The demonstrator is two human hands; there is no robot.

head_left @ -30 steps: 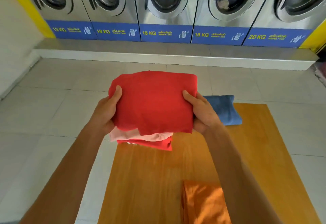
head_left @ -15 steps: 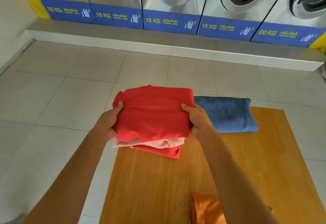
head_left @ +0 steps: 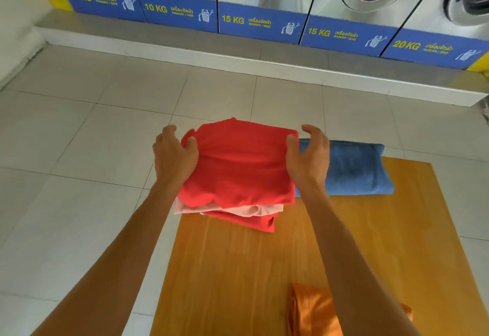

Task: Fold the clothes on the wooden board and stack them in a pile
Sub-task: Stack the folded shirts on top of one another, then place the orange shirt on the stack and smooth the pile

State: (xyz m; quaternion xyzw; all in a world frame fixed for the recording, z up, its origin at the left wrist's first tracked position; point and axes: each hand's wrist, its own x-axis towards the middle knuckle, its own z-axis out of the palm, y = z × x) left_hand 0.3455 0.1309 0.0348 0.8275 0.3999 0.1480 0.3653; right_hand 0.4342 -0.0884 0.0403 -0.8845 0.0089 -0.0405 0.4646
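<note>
A folded red garment [head_left: 238,166] lies on top of a small pile at the far left corner of the wooden board [head_left: 238,269]. Under it show a pink folded piece [head_left: 246,210] and another red one [head_left: 254,223]. My left hand [head_left: 173,155] rests at the garment's left edge, thumb on the cloth and fingers spread off it. My right hand [head_left: 309,155] is at the right edge with its fingers lifted apart and only the thumb touching. A folded blue towel [head_left: 354,169] lies just right of the pile. A crumpled orange garment [head_left: 315,312] sits at the board's near edge, partly hidden by my right forearm.
The board lies on a pale tiled floor [head_left: 79,177]. A row of front-loading washing machines [head_left: 259,21] with blue labels stands on a raised grey step [head_left: 238,52] at the back.
The red garment came down from mid-air onto the pile. Both hands loosened their grip and their fingers opened at its sides.
</note>
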